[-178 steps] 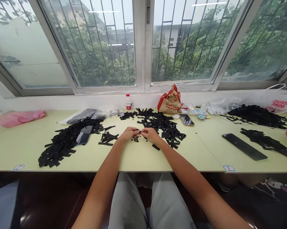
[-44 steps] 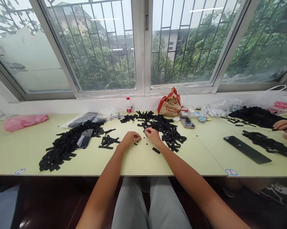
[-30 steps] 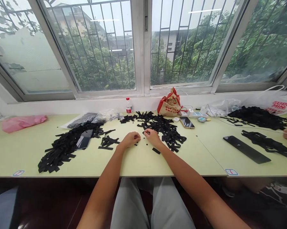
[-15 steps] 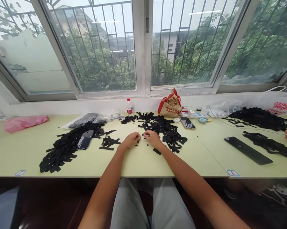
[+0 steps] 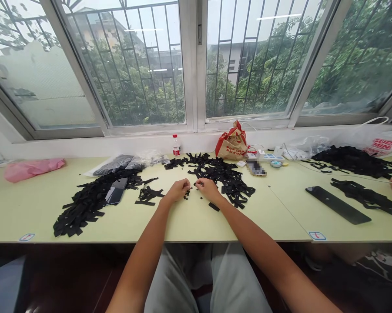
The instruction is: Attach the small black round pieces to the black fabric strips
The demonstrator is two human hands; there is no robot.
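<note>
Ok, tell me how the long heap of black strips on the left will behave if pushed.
The heap of black strips will probably spread and shed pieces, since they look loosely overlapped. Each strip looks thin and flat, so it is likely light and rather floppy. The glossy dark slab against the heap might shift too.

At the far right corner of the table [image 5: 182, 226], we read "SUPI" above "MIN" in red on the white plastic bag [image 5: 383, 147], its lettering creased. Red characters on the paper bag [image 5: 232, 147] by the far edge were too small for us to make out, as was the print on the bottle [image 5: 176, 148]. Along the near edge, we saw a red stroke inside a blue outline on the left sticker [image 5: 27, 237] and the right sticker [image 5: 317, 235].
</note>
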